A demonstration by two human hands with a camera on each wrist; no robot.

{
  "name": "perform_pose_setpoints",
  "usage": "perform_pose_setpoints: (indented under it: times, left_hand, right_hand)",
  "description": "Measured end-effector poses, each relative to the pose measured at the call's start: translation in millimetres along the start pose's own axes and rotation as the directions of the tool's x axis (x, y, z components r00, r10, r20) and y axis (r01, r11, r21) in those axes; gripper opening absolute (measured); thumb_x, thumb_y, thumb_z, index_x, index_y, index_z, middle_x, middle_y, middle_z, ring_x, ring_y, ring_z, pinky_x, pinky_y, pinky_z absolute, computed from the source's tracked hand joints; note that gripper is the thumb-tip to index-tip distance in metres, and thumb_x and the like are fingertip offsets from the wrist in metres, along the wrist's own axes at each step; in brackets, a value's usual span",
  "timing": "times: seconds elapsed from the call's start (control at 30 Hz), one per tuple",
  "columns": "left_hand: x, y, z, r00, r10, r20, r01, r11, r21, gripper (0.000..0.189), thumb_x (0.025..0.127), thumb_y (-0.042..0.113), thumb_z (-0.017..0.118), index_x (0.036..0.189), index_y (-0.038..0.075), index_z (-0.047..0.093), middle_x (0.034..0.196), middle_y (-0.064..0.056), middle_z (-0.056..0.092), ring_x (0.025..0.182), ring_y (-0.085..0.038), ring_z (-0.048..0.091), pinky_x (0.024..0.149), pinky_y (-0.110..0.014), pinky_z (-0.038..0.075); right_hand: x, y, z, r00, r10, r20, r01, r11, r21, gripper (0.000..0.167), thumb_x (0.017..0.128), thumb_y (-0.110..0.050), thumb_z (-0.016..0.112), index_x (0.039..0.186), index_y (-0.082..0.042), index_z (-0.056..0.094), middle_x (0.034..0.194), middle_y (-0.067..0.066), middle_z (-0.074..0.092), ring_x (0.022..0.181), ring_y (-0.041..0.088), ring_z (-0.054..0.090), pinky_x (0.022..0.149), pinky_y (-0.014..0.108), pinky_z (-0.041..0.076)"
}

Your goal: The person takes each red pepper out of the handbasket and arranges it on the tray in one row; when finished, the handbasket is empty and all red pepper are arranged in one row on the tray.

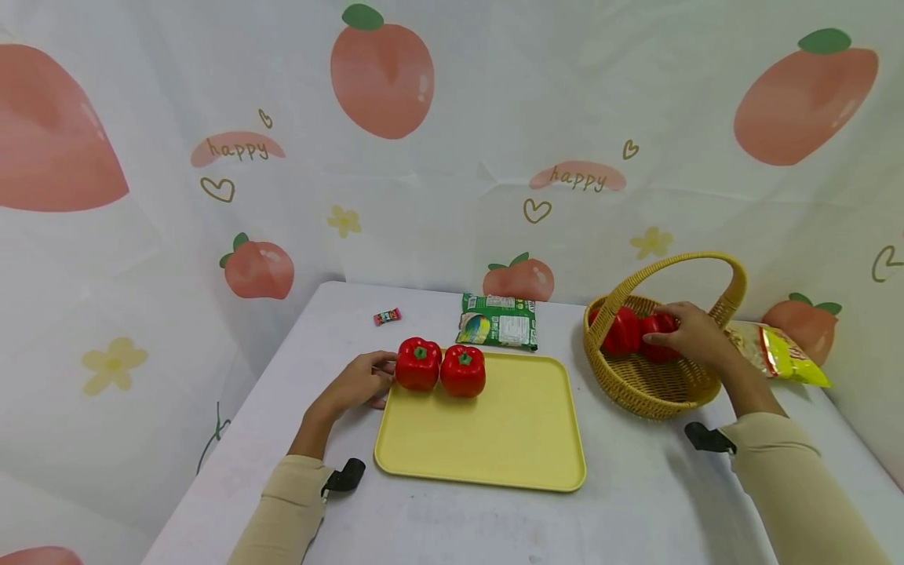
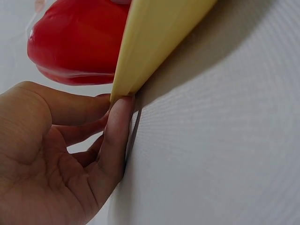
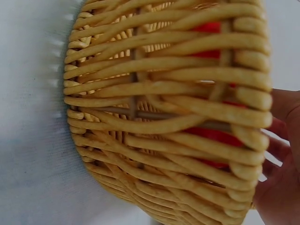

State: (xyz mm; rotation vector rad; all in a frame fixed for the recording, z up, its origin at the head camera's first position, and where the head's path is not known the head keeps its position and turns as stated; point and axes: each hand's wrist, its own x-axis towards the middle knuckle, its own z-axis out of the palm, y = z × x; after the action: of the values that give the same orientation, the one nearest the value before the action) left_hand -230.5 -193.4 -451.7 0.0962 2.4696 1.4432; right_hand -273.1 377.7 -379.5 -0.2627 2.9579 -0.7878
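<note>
My left hand [image 1: 355, 384] is at the left edge of a yellow tray [image 1: 487, 439]. The left wrist view shows its thumb and a finger pinching the tray rim [image 2: 123, 84]. Two red bell peppers, one [image 1: 417, 372] by the left hand and another [image 1: 462, 373] beside it, stand upright at the tray's back left. My right hand [image 1: 694, 337] reaches into a wicker basket [image 1: 636, 402] and grips a red bell pepper [image 1: 658, 323]. Another red bell pepper [image 1: 621, 333] lies left of it. The basket wall [image 3: 168, 93] hides most of that grip in the right wrist view.
Behind the tray lies a green snack packet [image 1: 498, 322]. A small red-wrapped candy [image 1: 387, 316] is at the back left. A yellow snack bag [image 1: 780, 353] lies right of the basket, whose tall handle [image 1: 706, 257] arches over it. A printed cloth hangs behind the table.
</note>
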Motion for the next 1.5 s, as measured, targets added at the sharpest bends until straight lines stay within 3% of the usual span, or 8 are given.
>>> perform_pose_setpoints:
  times: [0.3,0.5,0.63,0.93,1.2,1.5]
  left_hand:
    - [-0.7,0.6,2.1,1.0,-0.005,0.003,0.005,1.0,0.006,0.054,0.094,0.003,0.056,0.148,0.0,0.057,0.126,-0.018,0.062,0.107,-0.029,0.062,0.07,-0.032,0.065]
    - [-1.6,1.4,3.3,1.0,-0.006,0.001,0.006,1.0,0.012,0.054,0.094,0.003,0.057,0.148,0.0,0.056,0.126,-0.018,0.062,0.107,-0.028,0.062,0.07,-0.032,0.064]
    - [-2.0,1.3,3.7,1.0,-0.017,0.0,0.017,1.0,0.012,0.055,0.094,0.003,0.057,0.148,0.0,0.056,0.127,-0.018,0.062,0.108,-0.028,0.062,0.072,-0.033,0.065]
    - [-3.7,2.8,1.0,1.0,-0.015,0.001,0.015,1.0,-0.003,0.052,0.096,0.004,0.056,0.148,0.0,0.056,0.126,-0.018,0.062,0.105,-0.027,0.063,0.071,-0.033,0.065]
    - [-4.3,3.9,0.4,1.0,-0.001,0.006,0.001,1.0,-0.014,0.052,0.096,0.004,0.055,0.148,-0.001,0.056,0.126,-0.018,0.062,0.104,-0.026,0.063,0.07,-0.035,0.066]
    - [-4.3,5.2,-0.1,1.0,-0.002,-0.002,0.002,1.0,-0.008,0.051,0.097,0.005,0.055,0.147,0.0,0.057,0.126,-0.017,0.062,0.105,-0.027,0.063,0.071,-0.034,0.066]
  right_hand:
    - [-1.9,1.4,3.9,1.0,0.02,0.003,-0.02,0.999,-0.038,0.062,0.097,-0.027,0.075,0.139,0.012,0.051,0.134,0.043,0.047,0.12,0.057,0.049,0.098,0.072,0.05]
    - [-5.4,0.4,4.7,0.999,0.032,-0.005,-0.033,0.999,-0.041,0.062,0.096,-0.025,0.076,0.139,0.012,0.049,0.131,0.041,0.052,0.117,0.054,0.054,0.094,0.066,0.054]
    - [-10.5,-2.1,3.9,0.999,0.039,-0.011,-0.04,0.998,-0.04,0.068,0.097,-0.027,0.076,0.143,0.013,0.046,0.134,0.042,0.049,0.12,0.056,0.051,0.097,0.069,0.053]
    - [-24.6,-12.7,1.0,0.996,-0.007,-0.084,0.001,0.998,-0.066,0.075,0.099,-0.034,0.075,0.15,0.01,0.043,0.145,0.042,0.047,0.13,0.061,0.047,0.104,0.076,0.045]
    - [-40.6,-15.9,2.9,0.985,-0.032,-0.169,0.022,0.998,-0.059,0.078,0.099,-0.038,0.075,0.15,0.012,0.043,0.145,0.042,0.046,0.13,0.062,0.045,0.1,0.079,0.045]
    - [-62.5,-30.8,3.1,0.977,-0.032,-0.209,0.029,0.999,-0.019,0.081,0.099,-0.038,0.074,0.157,0.007,0.038,0.151,0.041,0.042,0.133,0.062,0.042,0.098,0.08,0.046]
